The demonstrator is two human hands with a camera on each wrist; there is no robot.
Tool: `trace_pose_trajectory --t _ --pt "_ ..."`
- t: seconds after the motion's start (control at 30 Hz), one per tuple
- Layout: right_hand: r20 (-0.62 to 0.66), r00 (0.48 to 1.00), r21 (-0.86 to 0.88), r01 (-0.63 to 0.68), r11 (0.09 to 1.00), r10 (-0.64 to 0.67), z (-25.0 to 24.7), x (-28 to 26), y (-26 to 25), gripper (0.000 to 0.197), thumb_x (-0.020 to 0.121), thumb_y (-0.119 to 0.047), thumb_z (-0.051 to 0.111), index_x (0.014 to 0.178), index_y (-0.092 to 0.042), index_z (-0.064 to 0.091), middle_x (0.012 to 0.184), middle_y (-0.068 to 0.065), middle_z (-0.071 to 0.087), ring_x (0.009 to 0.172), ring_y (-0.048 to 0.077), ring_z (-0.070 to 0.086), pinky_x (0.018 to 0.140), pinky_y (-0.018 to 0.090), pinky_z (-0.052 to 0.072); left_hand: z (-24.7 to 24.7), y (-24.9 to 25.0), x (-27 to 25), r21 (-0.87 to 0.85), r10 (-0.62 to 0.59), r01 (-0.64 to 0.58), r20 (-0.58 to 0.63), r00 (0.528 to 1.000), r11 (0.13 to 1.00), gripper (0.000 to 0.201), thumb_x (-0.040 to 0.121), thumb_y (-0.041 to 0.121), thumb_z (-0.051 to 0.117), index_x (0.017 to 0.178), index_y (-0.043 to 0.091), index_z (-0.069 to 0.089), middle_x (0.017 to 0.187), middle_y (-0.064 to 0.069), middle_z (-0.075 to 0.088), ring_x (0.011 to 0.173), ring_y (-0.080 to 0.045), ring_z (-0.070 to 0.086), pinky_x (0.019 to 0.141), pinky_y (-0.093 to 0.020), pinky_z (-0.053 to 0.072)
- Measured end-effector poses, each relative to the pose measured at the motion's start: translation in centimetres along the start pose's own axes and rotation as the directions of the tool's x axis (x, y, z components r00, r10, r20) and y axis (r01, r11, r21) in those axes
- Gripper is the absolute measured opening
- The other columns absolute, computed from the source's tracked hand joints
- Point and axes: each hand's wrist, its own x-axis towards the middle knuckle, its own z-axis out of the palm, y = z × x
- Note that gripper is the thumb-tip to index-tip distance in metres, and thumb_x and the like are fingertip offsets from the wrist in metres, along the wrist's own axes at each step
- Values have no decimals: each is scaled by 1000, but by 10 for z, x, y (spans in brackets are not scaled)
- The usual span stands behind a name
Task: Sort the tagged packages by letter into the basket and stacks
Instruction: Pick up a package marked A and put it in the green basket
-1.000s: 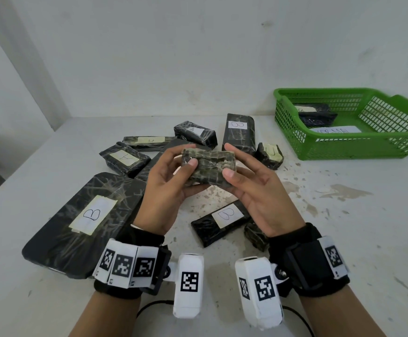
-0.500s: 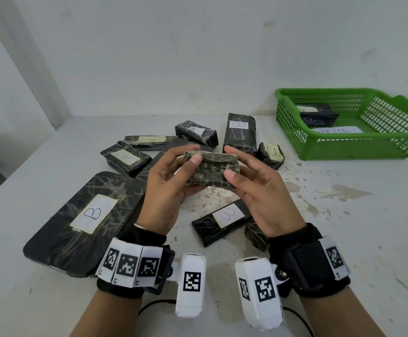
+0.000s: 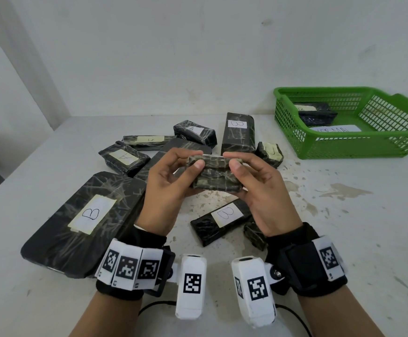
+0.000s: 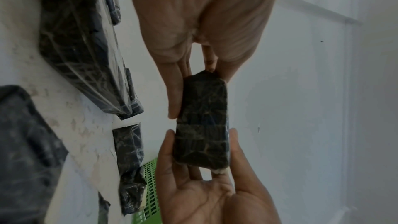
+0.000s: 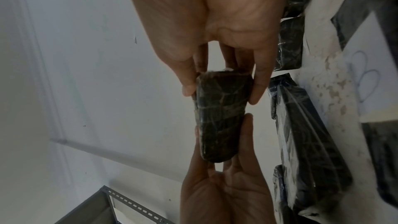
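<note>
Green basket (image 3: 351, 148): plastic lattice, far right of the tabletop (image 3: 343, 239). Contents: one dark wrapped package (image 3: 317, 114) against the left rear wall, pale tag on top, letter not legible; one white paper slip (image 3: 336, 129) flat on the floor with partly hidden writing.

Held package (image 3: 213, 176): small, dark, film-wrapped block, raised above the middle of the tabletop, long axis running left to right. The side facing the head camera shows no tag; a sliver of white shows along its top edge.

Left hand (image 3: 166, 188): fingers curled round the left end of the held package, thumb on the near face, fingertips over the top edge. Right hand (image 3: 263, 190): grips the right end likewise, thumb on the near face, fingers behind. Both wrists hover above the tabletop, palms turned toward each other.

Loose on the tabletop:
- large flat package tagged B (image 3: 84, 222), near left, partly under the left wrist;
- narrow package tagged B (image 3: 222, 221), below the hands;
- small untagged-looking package (image 3: 254, 235) beside the right wrist;
- package tagged A (image 3: 124, 158), left rear;
- long package (image 3: 147, 140) behind it, tag letter unclear;
- short package (image 3: 195, 131) at rear centre, tag letter unclear;
- upright-lying package tagged B (image 3: 238, 133);
- small package tagged C (image 3: 269, 153), between that one and the basket.
</note>
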Motion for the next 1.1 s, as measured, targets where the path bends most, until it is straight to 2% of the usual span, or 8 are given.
trace_pose_trajectory --t 0.1,0.3,0.47,0.63,0.73,0.87,1.03,1.1 --pt "10 999 -16 -35 999 35 0 0 1 34 83 -30 62 109 -9 68 100 5 73 94 16 69 77 32 57 1 0 -1 -1 -21 21 -25 999 1000 13 84 16 69 96 11 66 97 -12 67 88 -21 67 65 -32 58" --pt "-55 998 -37 12 999 -14 1 -1 2 26 82 -24 64 101 -8 70 92 4 74 91 18 70 76 35 59 1 2 0 -27 -94 95 47 994 995 22 82 18 74 100 10 65 95 -8 67 81 -15 68 63 -29 58" --pt "-53 998 -63 -18 998 14 5 -2 5 25 78 -28 69 96 -11 70 92 10 71 89 21 68 84 38 57 -2 -3 1 33 -45 46 -14 999 998 18 79 15 77 91 8 66 86 -2 70 77 -14 66 61 -27 55" --pt "-134 991 -120 2 993 -18 4 -1 10 12 80 -18 74 89 -11 69 90 16 71 84 24 69 82 36 58 0 -3 -1 118 -99 92 56 994 989 29 71 28 81 95 17 70 93 1 70 85 -17 68 71 -33 58" --pt "-129 992 -109 -2 994 -12 4 -1 10 14 80 -18 73 90 -10 69 89 15 72 85 26 70 81 38 58 1 -1 -3 102 -84 80 35 996 992 24 73 19 78 94 13 68 93 -2 71 78 -20 69 64 -31 59" --pt "-51 997 -48 -53 997 51 4 -2 7 27 71 -25 74 93 -11 68 87 8 73 81 20 71 75 31 58 1 -1 -2 68 -93 94 -15 996 993 17 80 10 78 92 9 67 91 -10 68 81 -22 68 59 -29 58" --pt "-113 993 -55 -25 998 18 -1 0 4 12 82 -9 72 94 -10 69 82 5 75 77 18 72 67 28 57 -1 4 -1 1 -187 188 110 976 982 36 77 21 83 108 13 67 106 -10 68 94 -21 70 72 -30 58" --pt "-126 991 -27 -38 999 34 -3 1 3 17 81 -13 72 97 -9 69 85 6 75 78 19 72 68 30 59 -1 4 -1 -12 -193 197 156 969 980 44 71 21 81 112 16 67 108 -6 70 100 -23 71 78 -32 59"
